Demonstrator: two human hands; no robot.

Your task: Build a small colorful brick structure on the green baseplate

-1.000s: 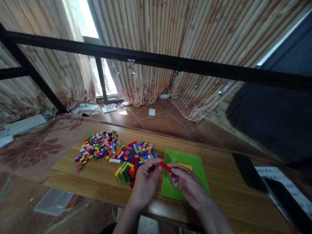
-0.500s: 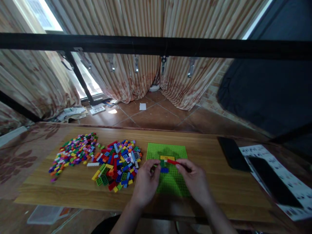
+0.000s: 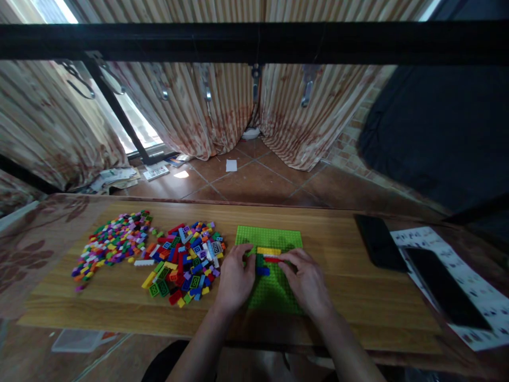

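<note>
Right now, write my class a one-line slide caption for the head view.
Right hand touching a red brick over a green baseplate, left hand close by, loose bricks heaped to the left.

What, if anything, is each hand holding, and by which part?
The right hand pinches the red brick by its right end. Whether the left hand holds anything cannot be told.

"What sort of place is this?"
"A room in a home, by the look of it."
"What shows that?"
"Long patterned curtains (image 3: 274, 101) at twelve o'clock, hanging down to a tiled floor (image 3: 262, 183), and a bright window (image 3: 142, 130) towards ten."
"Anything homelier?"
"Loose papers (image 3: 113, 178) on the floor at nine, and toy bricks (image 3: 186, 260) heaped on a wooden tabletop (image 3: 358, 313) at eight."
</note>
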